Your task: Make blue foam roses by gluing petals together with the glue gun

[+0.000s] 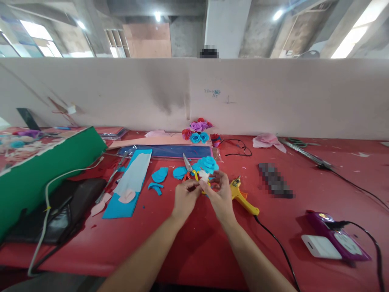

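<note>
Close together over the red table, my left hand (186, 198) and my right hand (221, 196) are both closed at the fingertips around a small white paper piece (204, 175). Whether it is a petal or a flower centre is too small to tell. Just behind my fingers lie scissors (187, 163) with red and yellow handles, partly hidden by the hands. A blue paper flower (208, 164) sits beyond my right hand, and cut blue petals (160, 174) lie to the left. At the right, beside my right hand, rests a yellow hot glue gun (247, 202).
Blue paper sheets (121, 206) lie left, before a green box wall (54, 166). Finished paper roses (199, 130) and eyeglasses (240, 147) are at the back. A purple power strip (349, 243) with a white adapter (321, 246) and cords occupies the right. A white partition (121, 95) stands behind.
</note>
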Available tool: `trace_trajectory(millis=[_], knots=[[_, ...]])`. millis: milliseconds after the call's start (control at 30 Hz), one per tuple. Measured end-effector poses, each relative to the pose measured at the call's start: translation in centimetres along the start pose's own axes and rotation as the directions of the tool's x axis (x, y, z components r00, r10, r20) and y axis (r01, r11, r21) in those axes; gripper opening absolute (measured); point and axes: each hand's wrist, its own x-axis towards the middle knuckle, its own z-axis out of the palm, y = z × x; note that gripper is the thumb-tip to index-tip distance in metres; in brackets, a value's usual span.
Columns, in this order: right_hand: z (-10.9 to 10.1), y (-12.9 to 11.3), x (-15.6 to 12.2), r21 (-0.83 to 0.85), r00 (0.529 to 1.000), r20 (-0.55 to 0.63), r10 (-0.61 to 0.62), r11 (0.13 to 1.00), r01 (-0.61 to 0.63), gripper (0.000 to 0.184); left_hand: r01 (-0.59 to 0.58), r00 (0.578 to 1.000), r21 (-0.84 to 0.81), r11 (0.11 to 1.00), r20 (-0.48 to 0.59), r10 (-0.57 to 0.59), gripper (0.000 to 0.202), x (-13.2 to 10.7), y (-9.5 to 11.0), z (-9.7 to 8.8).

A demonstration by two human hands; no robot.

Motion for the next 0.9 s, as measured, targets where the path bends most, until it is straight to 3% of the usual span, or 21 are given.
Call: trace_trajectory(millis=[100, 233, 467, 667, 800, 900], knots=[[0.0, 0.5, -0.3, 0.062, 0.994, 0.102, 0.045, 0.997, -0.052, 0.039, 0.186, 0.982, -0.239, 0.953, 0.020, -0.187, 0.019, 0.8, -0.4, -0.5], [0.3, 1.1, -0.5, 0.149, 0.978, 0.191, 0.082, 0.982, -0.112, 0.031, 0.238, 0.970, -0.392, 0.889, 0.054, -0.236, 0.026, 1.2, -1.1, -0.8], [0.5, 0.9, -0.5, 0.186, 0.972, 0.188, 0.141, 0.967, -0.176, 0.028, 0.258, 0.965, -0.415, 0.872, 0.069, -0.253, 0.022, 1.1, -1.4, -0.7], [0.5, 1.0, -0.5, 0.161, 0.978, 0.141, 0.154, 0.971, -0.177, 0.031, 0.262, 0.964, -0.387, 0.884, 0.152, -0.219, 0.022, 1.1, -0.7, -1.0], [0.7, 0.5, -0.7, 0.193, 0.974, 0.177, 0.144, 0.965, -0.178, 0.028, 0.233, 0.972, -0.367, 0.900, 0.107, -0.207, 0.023, 1.2, -0.5, -1.2], [0.8, 0.1, -0.8, 0.229, 0.968, 0.213, 0.130, 0.957, -0.179, 0.025, 0.279, 0.960, -0.407, 0.870, 0.124, -0.250, 0.021, 1.4, -0.6, -1.4]])
